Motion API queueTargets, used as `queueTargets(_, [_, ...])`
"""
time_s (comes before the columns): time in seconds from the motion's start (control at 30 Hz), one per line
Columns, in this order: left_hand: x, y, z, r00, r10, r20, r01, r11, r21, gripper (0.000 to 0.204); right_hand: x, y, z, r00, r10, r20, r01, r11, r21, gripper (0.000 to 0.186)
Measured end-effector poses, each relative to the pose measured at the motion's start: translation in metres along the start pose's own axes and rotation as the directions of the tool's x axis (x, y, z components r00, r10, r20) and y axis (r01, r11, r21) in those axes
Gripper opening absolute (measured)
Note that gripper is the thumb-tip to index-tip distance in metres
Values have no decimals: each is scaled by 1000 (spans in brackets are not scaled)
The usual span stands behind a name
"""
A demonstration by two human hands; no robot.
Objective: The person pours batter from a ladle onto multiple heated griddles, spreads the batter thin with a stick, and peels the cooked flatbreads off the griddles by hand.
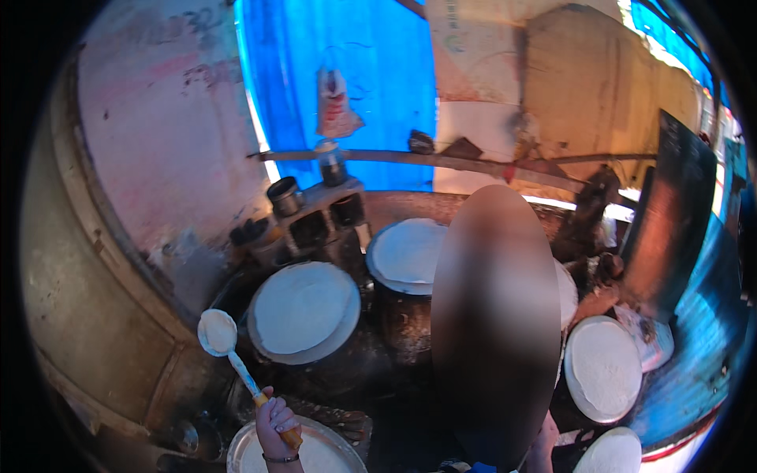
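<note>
My left hand [277, 422] is closed round the yellow handle of a ladle [245, 372], with a band at the wrist. The ladle points up and to the left; its round bowl holds white batter. Below that hand stands a wide metal basin [236, 451] with white liquid in it. Just beyond the ladle, a round pan [304, 313] carries a white, flat layer. My right hand [544, 436] shows only in part at the lower right, beside a large blurred oval that hides the middle of the view. Its fingers cannot be made out.
Another white-topped round pan [408, 251] stands farther back on a dark stove. White discs [603, 369] lie at the right on a blue surface [686, 378]. A ledge with metal cups [285, 195] stands before the wall. A dark curved sheet [670, 221] leans at the right.
</note>
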State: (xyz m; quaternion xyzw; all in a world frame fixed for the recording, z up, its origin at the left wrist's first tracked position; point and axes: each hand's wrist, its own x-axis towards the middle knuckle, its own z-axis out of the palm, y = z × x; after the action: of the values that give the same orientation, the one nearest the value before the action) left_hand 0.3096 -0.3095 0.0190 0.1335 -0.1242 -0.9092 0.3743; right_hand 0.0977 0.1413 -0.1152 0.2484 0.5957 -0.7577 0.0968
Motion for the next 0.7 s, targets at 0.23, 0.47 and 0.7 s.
queueTargets(0.23, [-60, 37, -63, 975, 85, -206, -144, 945, -293, 18, -24, -2, 148, 895, -78, 440, 259, 893, -368, 29])
queueTargets(0.47, [-82, 5, -108, 855, 17, -518, -243, 897, -371, 17, -34, 3, 285, 776, -5, 631, 229, 934, -273, 19])
queueTargets(0.7, [-89, -29, -148, 824, -104, -557, -209, 858, -470, 16, 39, 47, 457, 715, 252, 652, -1, 933, -359, 22])
